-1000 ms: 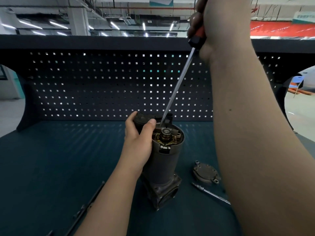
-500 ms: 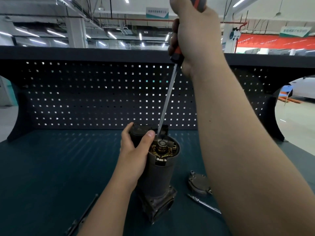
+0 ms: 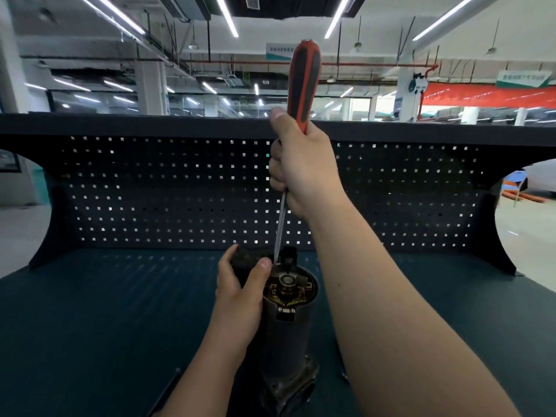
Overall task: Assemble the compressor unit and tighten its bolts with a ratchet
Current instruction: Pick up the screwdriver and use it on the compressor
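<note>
The compressor unit (image 3: 285, 335) stands upright on the bench (image 3: 90, 326), near its middle and in front of the pegboard (image 3: 150, 191). Its top end is open, exposing brass-coloured internal parts. The left hand (image 3: 237, 299) grips the upper housing, thumb at the rim. The right hand (image 3: 304, 173) is closed around the lower handle of a red-and-black screwdriver (image 3: 302, 85). The shaft runs down to the rim, just beside the left thumb.

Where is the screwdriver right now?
Centre of the head view: the right hand grips the screwdriver nearly upright, its tip at the back-left rim of the open-topped compressor, beside the thumb of the left hand.
</note>
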The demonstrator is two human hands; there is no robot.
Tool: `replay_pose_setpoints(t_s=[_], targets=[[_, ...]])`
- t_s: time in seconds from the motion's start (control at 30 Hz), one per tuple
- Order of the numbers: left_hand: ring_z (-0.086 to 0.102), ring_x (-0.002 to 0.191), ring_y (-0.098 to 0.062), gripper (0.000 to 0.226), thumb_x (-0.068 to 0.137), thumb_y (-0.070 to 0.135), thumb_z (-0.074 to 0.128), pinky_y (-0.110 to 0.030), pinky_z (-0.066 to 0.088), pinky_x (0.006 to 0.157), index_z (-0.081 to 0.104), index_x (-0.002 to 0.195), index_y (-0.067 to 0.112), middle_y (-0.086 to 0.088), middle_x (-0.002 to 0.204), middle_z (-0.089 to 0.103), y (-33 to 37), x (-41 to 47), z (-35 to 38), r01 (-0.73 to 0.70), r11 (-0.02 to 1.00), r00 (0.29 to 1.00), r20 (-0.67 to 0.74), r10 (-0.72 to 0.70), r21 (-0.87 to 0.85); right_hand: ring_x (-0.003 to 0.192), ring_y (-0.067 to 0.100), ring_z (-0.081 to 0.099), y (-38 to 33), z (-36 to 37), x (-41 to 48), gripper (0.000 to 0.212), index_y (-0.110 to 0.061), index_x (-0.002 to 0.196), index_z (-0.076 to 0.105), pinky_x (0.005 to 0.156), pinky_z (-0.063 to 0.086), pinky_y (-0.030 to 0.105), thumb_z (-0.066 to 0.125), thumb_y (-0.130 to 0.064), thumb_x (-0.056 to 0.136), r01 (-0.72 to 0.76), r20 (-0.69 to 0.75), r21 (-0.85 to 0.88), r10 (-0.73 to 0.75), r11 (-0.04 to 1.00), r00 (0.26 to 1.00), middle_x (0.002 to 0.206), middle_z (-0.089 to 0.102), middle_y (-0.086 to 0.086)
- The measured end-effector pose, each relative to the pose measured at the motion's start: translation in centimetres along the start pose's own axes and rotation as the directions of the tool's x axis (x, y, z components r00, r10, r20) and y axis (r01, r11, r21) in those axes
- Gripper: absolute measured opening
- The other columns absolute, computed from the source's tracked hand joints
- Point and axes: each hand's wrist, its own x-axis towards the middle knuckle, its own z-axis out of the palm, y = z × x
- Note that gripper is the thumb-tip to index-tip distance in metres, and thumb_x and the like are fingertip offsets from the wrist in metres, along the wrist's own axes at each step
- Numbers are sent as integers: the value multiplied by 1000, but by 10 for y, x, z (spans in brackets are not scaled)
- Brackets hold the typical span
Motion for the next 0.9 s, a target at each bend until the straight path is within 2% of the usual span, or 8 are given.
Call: replay_pose_setpoints(t_s=[0.07, 0.27, 0.4, 0.57, 0.67, 0.8, 0.9], targets=[[44, 129, -19, 79, 62, 76, 51, -49, 35, 109, 28, 134, 56, 7, 140, 46, 1, 0, 2, -6, 1000, 1000, -10, 6, 24, 37, 9, 21, 2, 2, -2, 30, -23, 74, 33, 35, 22, 20, 53, -31, 95, 9, 9, 37, -9, 999, 1000, 49, 28, -8], [42, 126, -17, 54, 85, 63, 42, -45, 33, 110, 26, 136, 55, 4, 145, 39, 0, 3, -1, 3, 999, 997, -78, 0, 42, 38, 8, 20, 5, 3, -9, 28, -19, 82, 37, 36, 20, 19, 46, -41, 98, -8, 30, 119, 4, 993, 1000, 48, 28, -9], [39, 123, -14, 48, 89, 60, 38, -41, 32, 107, 28, 136, 54, 6, 144, 37, 0, 4, -2, 13, 999, 994, -105, -9, 32, 36, 8, 21, 5, 9, -9, 29, -20, 79, 37, 36, 21, 19, 44, -40, 99, -28, 27, 86, 25, 996, 999, 48, 28, -8], [30, 138, -18, 43, 91, 60, 35, -50, 28, 113, 28, 133, 58, 11, 145, 36, -1, 3, 4, 5, 999, 995, -101, -1, 47, 36, 8, 23, 5, 9, -6, 28, -18, 80, 38, 36, 23, 19, 46, -38, 98, -47, 20, -12, 48, 999, 999, 48, 30, -8], [30, 138, -19, 32, 96, 57, 30, -51, 27, 113, 32, 128, 60, 11, 147, 37, -3, 4, 5, -12, 999, 992, -122, 18, 50, 35, 8, 23, 6, 5, -7, 30, -19, 76, 38, 36, 22, 18, 46, -37, 98, -26, 11, 0, 26, 1000, 1000, 47, 30, -8], [28, 141, -18, 33, 100, 53, 26, -50, 25, 115, 38, 130, 57, 13, 149, 37, -9, 5, 9, -48, 998, 986, -158, 54, 41, 35, 8, 27, 7, 8, -7, 31, -21, 73, 40, 37, 25, 20, 49, -41, 95, 2, 6, -76, -1, 997, 1000, 49, 33, -9], [34, 138, -18, 30, 101, 48, 27, -49, 27, 114, 44, 124, 57, 10, 145, 44, -9, 5, 10, -75, 997, 979, -190, 74, 6, 37, 9, 27, 7, 11, -7, 32, -23, 71, 39, 38, 25, 22, 50, -43, 94, -1, -9, -98, 0, 995, 1000, 51, 33, -8]])
